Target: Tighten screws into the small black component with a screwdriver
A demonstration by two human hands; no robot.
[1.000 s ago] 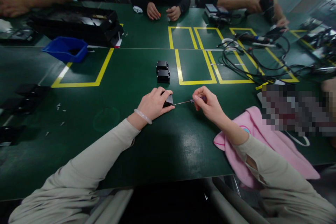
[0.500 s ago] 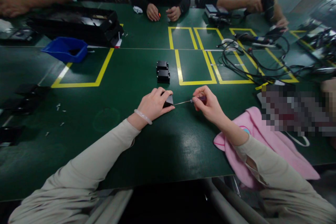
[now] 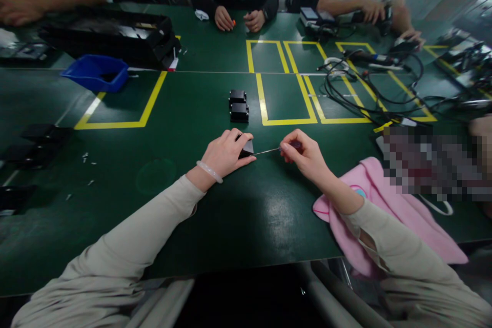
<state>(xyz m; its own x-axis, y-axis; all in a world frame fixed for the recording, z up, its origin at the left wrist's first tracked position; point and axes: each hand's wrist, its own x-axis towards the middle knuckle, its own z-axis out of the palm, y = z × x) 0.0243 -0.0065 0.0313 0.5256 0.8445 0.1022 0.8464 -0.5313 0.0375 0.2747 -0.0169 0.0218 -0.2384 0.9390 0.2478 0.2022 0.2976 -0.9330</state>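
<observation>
My left hand (image 3: 227, 154) is closed over a small black box-shaped part (image 3: 246, 148), pressing it on the green tabletop; most of the part is hidden under the fingers. To its right, my right hand (image 3: 302, 151) grips a screwdriver (image 3: 268, 151) by its dark handle. The thin metal shaft lies nearly level, and its tip meets the right side of the black part near my left thumb. Just beyond my left hand stand two similar black parts (image 3: 239, 111) in a row, with small shiny bits along their sides.
A blue scoop-like bin (image 3: 98, 73) and a long black tray (image 3: 115, 36) lie at the far left. Several tiny screws (image 3: 85, 157) are scattered left. Black cables (image 3: 369, 89) coil on the right; a pink cloth (image 3: 388, 205) lies under my right forearm. Other people sit opposite.
My right hand has turned slightly around the screwdriver handle, its fingers a little lower. My left hand stays put on the black part. Across the table, a person at right has lowered a dark tool.
</observation>
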